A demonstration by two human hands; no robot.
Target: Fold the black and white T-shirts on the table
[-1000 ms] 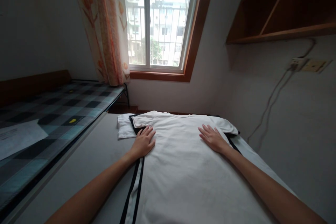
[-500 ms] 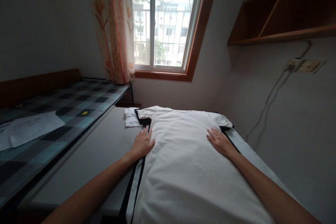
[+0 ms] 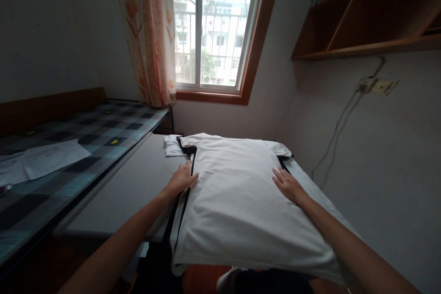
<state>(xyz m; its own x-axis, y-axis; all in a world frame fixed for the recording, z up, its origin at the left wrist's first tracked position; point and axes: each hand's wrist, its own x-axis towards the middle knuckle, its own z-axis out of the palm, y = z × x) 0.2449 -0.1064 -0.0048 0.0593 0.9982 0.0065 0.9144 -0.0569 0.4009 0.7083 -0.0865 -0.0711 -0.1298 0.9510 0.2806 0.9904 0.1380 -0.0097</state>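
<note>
A white T-shirt lies spread out on top of black and white garments, its hem at the near table edge and its sleeves at the far end. My left hand rests at the shirt's left edge, fingers apart and thumb on the cloth. On the right side of the shirt, below the sleeve, my right hand lies flat with its fingers stretched out. Neither hand grips anything. Black cloth shows under the left sleeve.
The light table extends to the left, beside a bed with a checked mattress bearing papers. Beyond stand a curtain and window. A wooden shelf and wall socket are at the right.
The view has shifted, so the shirt's hem and the near table edge now show. Both hands have slid slightly down the shirt toward the hem, staying at its sides.
</note>
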